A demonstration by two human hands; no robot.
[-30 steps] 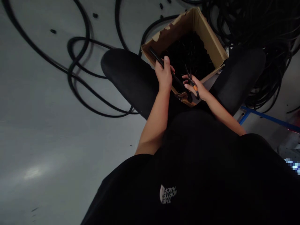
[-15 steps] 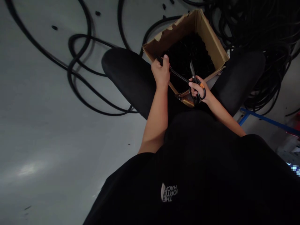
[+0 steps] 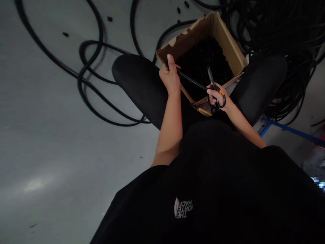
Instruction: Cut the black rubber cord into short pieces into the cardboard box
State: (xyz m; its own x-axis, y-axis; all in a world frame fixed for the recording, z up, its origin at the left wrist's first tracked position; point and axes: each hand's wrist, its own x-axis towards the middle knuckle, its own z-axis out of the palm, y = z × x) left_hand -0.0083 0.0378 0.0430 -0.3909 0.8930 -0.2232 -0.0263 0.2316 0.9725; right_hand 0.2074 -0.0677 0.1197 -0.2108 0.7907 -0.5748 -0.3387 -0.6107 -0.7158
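My left hand [image 3: 170, 76] is closed around a black ribbed cord [image 3: 191, 81] at the near left edge of a cardboard box [image 3: 235, 51]. The cord runs across the box's near corner to my right hand [image 3: 217, 96]. That hand holds black-handled scissors [image 3: 211, 76] with orange on them, blades pointing away over the box, and its fingers also pinch the cord's end. Small black pieces [image 3: 208, 54] fill the bottom of the box, too dark to tell apart.
Long black hoses [image 3: 101, 115] loop over the grey floor at the left. A pile of black hose [image 3: 286, 78] lies at the right, beside a blue bar [image 3: 291, 129]. Small black bits [image 3: 110, 19] are scattered beyond my left knee.
My left hand has moved slightly left, away from my right hand, and more of the cord shows between them. The scissors have shifted slightly right with my right hand.
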